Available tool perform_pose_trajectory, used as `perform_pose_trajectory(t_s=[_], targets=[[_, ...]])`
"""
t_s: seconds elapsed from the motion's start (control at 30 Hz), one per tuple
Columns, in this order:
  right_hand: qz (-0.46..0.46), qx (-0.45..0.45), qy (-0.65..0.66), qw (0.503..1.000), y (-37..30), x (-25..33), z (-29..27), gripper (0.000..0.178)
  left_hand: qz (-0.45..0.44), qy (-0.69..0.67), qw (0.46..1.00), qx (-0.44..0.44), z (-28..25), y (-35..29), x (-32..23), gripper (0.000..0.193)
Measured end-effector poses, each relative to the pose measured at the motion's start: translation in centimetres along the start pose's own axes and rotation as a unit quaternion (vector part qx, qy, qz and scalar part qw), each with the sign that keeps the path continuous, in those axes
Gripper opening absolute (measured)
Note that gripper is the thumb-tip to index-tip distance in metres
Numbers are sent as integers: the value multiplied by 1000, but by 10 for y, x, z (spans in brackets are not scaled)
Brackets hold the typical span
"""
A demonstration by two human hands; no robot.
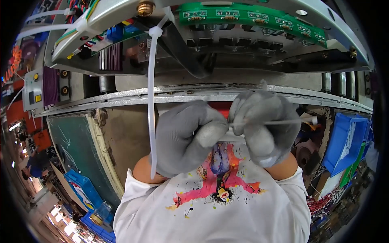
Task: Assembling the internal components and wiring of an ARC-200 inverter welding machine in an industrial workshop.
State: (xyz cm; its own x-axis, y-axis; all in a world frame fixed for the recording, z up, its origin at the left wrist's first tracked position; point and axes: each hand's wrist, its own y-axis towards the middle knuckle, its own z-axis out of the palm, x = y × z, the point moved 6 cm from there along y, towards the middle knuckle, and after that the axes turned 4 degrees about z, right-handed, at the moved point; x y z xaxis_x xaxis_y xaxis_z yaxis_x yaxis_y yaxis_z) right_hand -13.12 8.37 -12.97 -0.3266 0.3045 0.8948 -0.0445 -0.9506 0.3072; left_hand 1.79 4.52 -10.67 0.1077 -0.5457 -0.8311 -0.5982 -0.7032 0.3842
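Observation:
My left hand (188, 137) and my right hand (267, 127), both in grey knit gloves, meet in front of my chest. A thin white cable tie (283, 122) runs from between their fingertips across the right hand, and its small head shows past that hand. Both hands are closed in a pinch on it; the exact grip is partly hidden by the gloves. A second cable tie (151, 101) is looped round a thick black cable (178, 48) in the metal chassis (283, 8). Its long tail hangs down in front of my left hand.
Inside the chassis, a green circuit board (251, 17) runs along the far side. A metal rail (194, 98) crosses between it and me. Blue bins (344, 141) stand at right, with more blue trays (83, 188) at lower left beside a green board (77, 141).

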Motion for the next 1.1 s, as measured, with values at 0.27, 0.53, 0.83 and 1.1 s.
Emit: perform_pose_trajectory(t_s=[0.27, 0.53, 0.83, 1.1], targets=[[-219, 7, -193, 956, 15, 36, -16, 11, 174, 185, 908, -334, -26, 3, 11, 72], [-251, -141, -479, 830, 42, 26, 15, 14, 26, 286, 921, -263, -20, 19, 64, 53], [-187, -101, -593, 776, 56, -2, 31, 12, -35, 226, 947, -224, -22, 17, 75, 86], [-193, -37, -725, 660, 57, 10, 46, 10, -11, 317, 928, -195, -22, 19, 80, 73]])
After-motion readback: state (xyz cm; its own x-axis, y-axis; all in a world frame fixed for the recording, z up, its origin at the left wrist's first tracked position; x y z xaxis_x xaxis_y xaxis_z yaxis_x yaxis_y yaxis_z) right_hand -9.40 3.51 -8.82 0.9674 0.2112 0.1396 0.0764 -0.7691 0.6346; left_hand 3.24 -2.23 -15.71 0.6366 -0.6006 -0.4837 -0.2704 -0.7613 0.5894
